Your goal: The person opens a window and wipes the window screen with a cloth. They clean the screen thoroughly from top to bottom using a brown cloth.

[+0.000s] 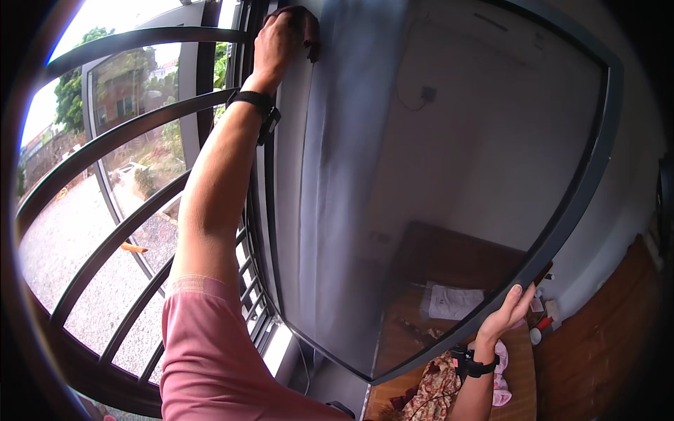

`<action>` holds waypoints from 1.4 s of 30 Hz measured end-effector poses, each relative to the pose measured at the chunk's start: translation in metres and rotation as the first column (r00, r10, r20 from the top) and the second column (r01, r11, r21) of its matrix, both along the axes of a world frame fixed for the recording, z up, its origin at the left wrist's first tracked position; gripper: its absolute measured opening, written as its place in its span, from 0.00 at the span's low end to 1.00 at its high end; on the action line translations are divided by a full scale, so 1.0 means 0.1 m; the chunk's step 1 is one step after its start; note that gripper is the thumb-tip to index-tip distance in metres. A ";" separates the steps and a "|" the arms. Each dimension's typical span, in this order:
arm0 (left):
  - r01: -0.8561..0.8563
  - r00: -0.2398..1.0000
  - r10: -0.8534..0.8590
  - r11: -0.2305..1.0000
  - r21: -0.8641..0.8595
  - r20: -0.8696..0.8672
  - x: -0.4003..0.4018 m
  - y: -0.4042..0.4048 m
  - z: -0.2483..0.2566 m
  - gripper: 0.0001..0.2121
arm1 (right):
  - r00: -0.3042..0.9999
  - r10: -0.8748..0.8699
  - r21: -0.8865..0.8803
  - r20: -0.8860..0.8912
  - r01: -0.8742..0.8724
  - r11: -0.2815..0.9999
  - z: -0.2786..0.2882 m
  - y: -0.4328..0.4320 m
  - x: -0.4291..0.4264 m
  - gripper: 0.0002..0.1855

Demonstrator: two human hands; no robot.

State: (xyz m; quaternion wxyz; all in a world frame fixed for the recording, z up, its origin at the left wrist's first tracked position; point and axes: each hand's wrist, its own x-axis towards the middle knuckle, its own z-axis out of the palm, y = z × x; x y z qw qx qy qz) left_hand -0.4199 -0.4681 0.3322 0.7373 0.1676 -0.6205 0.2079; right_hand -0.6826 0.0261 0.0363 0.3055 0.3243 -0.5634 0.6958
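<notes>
A dark-framed window screen sash [576, 200] stands swung into the room, its see-through dark panel filling the middle of the view. High on its window side, my left hand [274, 44] grips a dark maroon cloth [309, 29], pressed close to the upright frame by the window. Lower right, my right hand [508, 313] holds the outer edge of the sash frame, thumb on the near face and fingers partly hidden behind. Black straps with small devices circle both wrists.
Curved-looking black window bars [121, 123] run along the left, with an open glass pane [139, 105] outside. A grey-blue curtain [347, 173] shows through the panel. Below right, a wooden bed [518, 368] carries patterned fabric [434, 387], a pink cloth [502, 376] and a cable.
</notes>
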 end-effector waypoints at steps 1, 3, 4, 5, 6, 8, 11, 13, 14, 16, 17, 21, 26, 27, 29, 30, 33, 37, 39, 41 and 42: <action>0.005 1.000 -0.005 1.000 -0.002 -0.003 -0.01 0.04 -0.13 0.13 | 1.000 0.007 -0.005 0.003 -0.007 1.000 0.00 0.00 0.01 0.25; 0.034 0.999 -0.034 0.990 0.134 0.000 -0.04 0.09 -0.44 0.14 | 1.000 0.012 -0.020 0.001 -0.012 1.000 0.00 -0.01 0.00 0.25; 0.051 0.999 -0.049 0.976 0.210 -0.015 -0.06 0.20 -0.62 0.14 | 1.000 0.015 -0.030 0.002 -0.015 0.999 -0.01 -0.01 0.00 0.25; 0.071 0.997 -0.066 0.956 0.284 -0.029 -0.09 0.29 -0.78 0.14 | 1.000 0.016 -0.017 0.007 -0.015 1.000 0.00 0.00 0.02 0.25; 0.046 0.999 -0.040 0.950 0.308 -0.027 -0.06 0.32 -0.95 0.14 | 1.000 0.024 -0.006 0.012 -0.024 1.000 0.03 0.00 0.06 0.25; -0.060 0.998 0.063 0.956 0.288 -0.001 -0.03 0.26 -1.33 0.13 | 0.999 0.038 0.004 0.023 -0.038 0.999 0.04 -0.01 0.11 0.26; -0.164 0.986 0.157 0.971 0.175 0.049 0.01 0.28 -1.90 0.12 | 0.999 0.042 -0.002 0.018 -0.042 0.999 0.04 -0.04 0.12 0.26; -0.199 0.977 0.168 0.940 0.276 0.131 0.03 0.41 -2.07 0.12 | 1.000 0.018 0.004 -0.006 -0.018 1.000 0.04 -0.03 0.11 0.26; -0.182 0.980 0.146 0.932 0.314 0.135 0.04 0.43 -2.06 0.12 | 1.000 0.024 0.008 0.008 -0.024 1.000 0.02 -0.02 0.12 0.26; 0.012 0.995 -0.043 0.945 0.328 0.089 0.07 0.50 -1.76 0.14 | 0.999 0.035 0.012 0.018 -0.035 0.999 0.03 -0.02 0.11 0.26; 0.078 0.992 -0.101 0.963 0.258 0.077 0.03 0.46 -1.56 0.15 | 0.999 0.044 0.009 0.023 -0.044 0.999 0.03 -0.01 0.09 0.26; 0.043 0.987 -0.007 0.974 0.225 -0.161 -0.05 0.33 -0.54 0.17 | 0.996 0.090 0.021 0.018 -0.091 0.996 0.03 -0.02 0.10 0.27; 0.099 0.983 -0.081 0.990 0.102 -0.167 -0.50 0.85 -0.39 0.13 | 0.999 0.039 0.036 -0.024 -0.038 0.999 -0.01 -0.02 0.08 0.26; 0.199 0.975 -0.196 0.980 0.018 -0.104 -0.59 1.12 -0.51 0.13 | 0.999 0.032 0.032 -0.026 -0.031 0.999 -0.02 -0.01 0.07 0.26; 0.329 0.940 -0.330 0.944 0.022 0.090 -0.74 1.71 -0.80 0.12 | 0.999 0.046 0.016 -0.024 -0.046 0.999 -0.01 -0.03 0.06 0.26; 0.328 0.925 -0.324 0.945 0.009 0.197 -0.78 1.97 -0.97 0.12 | 0.999 0.048 0.026 -0.023 -0.048 0.999 -0.02 0.00 0.01 0.26; 0.356 0.880 -0.238 0.904 -0.239 0.410 -0.94 2.10 -1.09 0.14 | 0.998 0.062 0.000 -0.009 -0.062 0.998 0.01 0.00 0.00 0.26; 0.283 0.947 -0.224 0.920 -0.271 0.228 -0.64 1.56 -0.81 0.12 | 0.997 0.074 0.014 -0.009 -0.074 0.997 0.02 0.00 0.03 0.28; 0.032 0.997 -0.014 0.972 -0.233 0.078 -0.40 1.12 -0.67 0.10 | 0.998 0.059 0.043 -0.003 -0.058 0.997 0.00 -0.02 0.05 0.28; 0.227 0.973 -0.224 0.973 0.051 -0.054 -0.26 0.74 -0.58 0.09 | 1.000 0.026 0.044 -0.012 -0.025 0.999 0.01 -0.01 0.06 0.28; 0.262 0.964 -0.258 0.961 0.084 -0.059 -0.13 0.59 -0.51 0.09 | 0.999 0.041 0.034 -0.013 -0.041 0.999 0.00 -0.03 0.06 0.28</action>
